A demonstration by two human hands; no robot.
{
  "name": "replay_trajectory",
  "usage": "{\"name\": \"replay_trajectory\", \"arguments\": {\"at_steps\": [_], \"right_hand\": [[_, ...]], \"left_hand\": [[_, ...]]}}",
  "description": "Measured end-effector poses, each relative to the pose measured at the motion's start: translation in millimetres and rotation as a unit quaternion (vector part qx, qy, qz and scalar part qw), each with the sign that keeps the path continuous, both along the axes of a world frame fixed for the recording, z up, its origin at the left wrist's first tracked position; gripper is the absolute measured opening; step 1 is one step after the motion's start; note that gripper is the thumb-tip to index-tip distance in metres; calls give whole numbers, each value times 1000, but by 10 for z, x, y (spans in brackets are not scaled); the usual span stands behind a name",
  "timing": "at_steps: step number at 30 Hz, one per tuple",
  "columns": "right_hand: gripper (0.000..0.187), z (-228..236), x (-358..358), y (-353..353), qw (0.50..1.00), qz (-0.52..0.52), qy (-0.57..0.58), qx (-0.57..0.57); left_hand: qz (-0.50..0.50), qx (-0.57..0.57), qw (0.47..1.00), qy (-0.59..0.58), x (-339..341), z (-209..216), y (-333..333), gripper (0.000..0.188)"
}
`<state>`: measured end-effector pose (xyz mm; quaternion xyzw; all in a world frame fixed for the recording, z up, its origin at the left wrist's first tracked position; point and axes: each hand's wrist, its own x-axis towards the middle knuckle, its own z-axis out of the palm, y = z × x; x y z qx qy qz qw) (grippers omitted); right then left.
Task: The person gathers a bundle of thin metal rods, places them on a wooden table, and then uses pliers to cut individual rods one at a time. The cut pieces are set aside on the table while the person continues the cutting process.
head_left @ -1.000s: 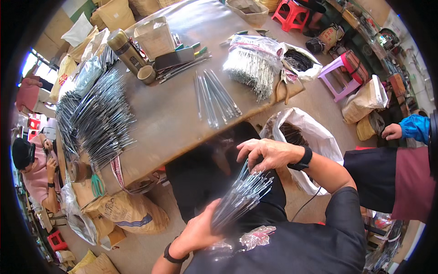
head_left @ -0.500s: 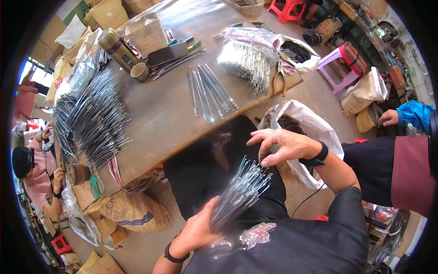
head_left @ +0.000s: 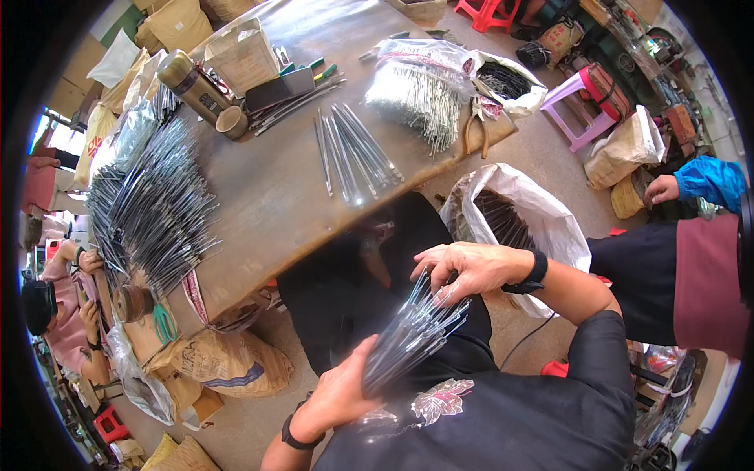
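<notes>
My left hand (head_left: 342, 395) is wrapped around a bundle of thin metal rods (head_left: 408, 336), holding it tilted in front of my body. The rods have small looped or flattened tips that fan out at the upper end. My right hand (head_left: 476, 271) is at those tips, thumb and fingers bent together on some rod ends; exactly how many they pinch is hidden. Several similar loose rods (head_left: 353, 153) lie spread on the table (head_left: 275, 200) ahead. A big pile of rods (head_left: 161, 208) covers the table's left end.
White-tipped rods in clear plastic (head_left: 416, 98) sit at the table's right end, beside pliers (head_left: 476, 129). An open white sack (head_left: 542, 216) stands right of my legs. A thermos (head_left: 192, 86), cup (head_left: 231, 122) and box (head_left: 242, 59) stand farther back. Other people are at left and right.
My right hand has come down and slightly left, from just above the bundle onto the rod tips, its fingers closing. My left hand keeps its hold almost unmoved. The view has shifted slightly.
</notes>
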<state>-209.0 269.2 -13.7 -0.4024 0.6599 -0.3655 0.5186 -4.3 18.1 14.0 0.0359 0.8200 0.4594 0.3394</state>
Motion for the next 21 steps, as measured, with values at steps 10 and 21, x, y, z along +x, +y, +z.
{"name": "replay_trajectory", "arguments": {"at_steps": [10,21], "right_hand": [[20,-11,-153,128,998,-8,0,-65],[33,262,-89,185,989,-131,74,1]], "left_hand": [[3,8,1000,-4,-14,-22,-22,95],[32,61,996,-51,-30,-17,-57,96]]}}
